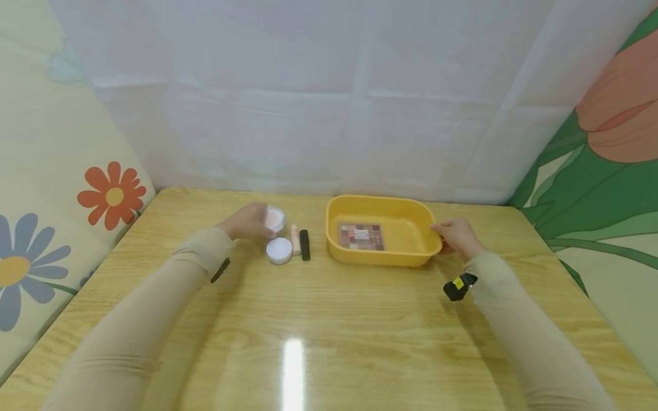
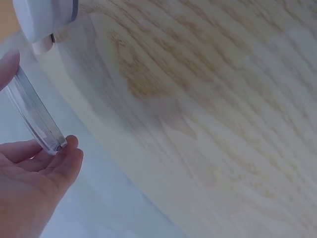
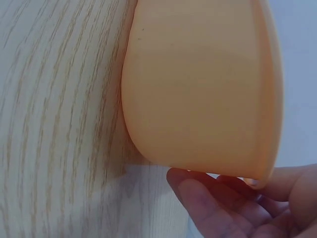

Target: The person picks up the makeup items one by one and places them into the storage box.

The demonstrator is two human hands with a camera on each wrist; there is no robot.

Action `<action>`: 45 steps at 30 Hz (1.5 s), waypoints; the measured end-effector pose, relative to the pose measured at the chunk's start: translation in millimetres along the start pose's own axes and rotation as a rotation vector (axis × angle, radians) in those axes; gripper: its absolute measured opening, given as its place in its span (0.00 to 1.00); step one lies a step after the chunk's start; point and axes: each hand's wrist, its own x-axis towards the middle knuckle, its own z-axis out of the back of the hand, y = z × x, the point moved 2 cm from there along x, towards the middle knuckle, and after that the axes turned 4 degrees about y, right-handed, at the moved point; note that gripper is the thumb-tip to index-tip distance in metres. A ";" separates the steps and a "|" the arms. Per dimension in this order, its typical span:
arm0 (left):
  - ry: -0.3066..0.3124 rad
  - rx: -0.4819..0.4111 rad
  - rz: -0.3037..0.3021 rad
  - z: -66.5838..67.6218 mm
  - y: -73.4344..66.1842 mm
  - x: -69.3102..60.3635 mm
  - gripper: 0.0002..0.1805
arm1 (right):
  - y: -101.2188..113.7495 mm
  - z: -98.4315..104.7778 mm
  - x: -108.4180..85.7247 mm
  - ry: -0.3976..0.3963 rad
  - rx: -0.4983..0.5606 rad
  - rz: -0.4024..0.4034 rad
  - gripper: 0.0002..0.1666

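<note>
My left hand (image 1: pixel 251 221) pinches a round, flat, clear-edged compact (image 1: pixel 275 219) by its rim; in the left wrist view the compact (image 2: pixel 35 111) stands on edge between thumb and fingers of the hand (image 2: pixel 37 173). Just in front of it on the table lies a round white container (image 1: pixel 279 250). A pink tube (image 1: pixel 295 240) and a black tube (image 1: pixel 305 245) are beside that. My right hand (image 1: pixel 459 237) grips the right end of a yellow basin (image 1: pixel 380 258), which holds a palette (image 1: pixel 361 236). In the right wrist view the hand (image 3: pixel 247 208) has its fingers under the basin's rim (image 3: pixel 270 99).
The wooden table (image 1: pixel 334 319) extends toward me, with a bright light reflection near its front. A white cloth (image 1: pixel 329 97) hangs behind it, with flower-patterned fabric on both sides.
</note>
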 end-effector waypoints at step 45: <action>0.048 0.010 -0.167 -13.7 -64.9 -1.0 0.24 | -0.9 -0.3 -0.5 0.017 0.004 0.039 0.28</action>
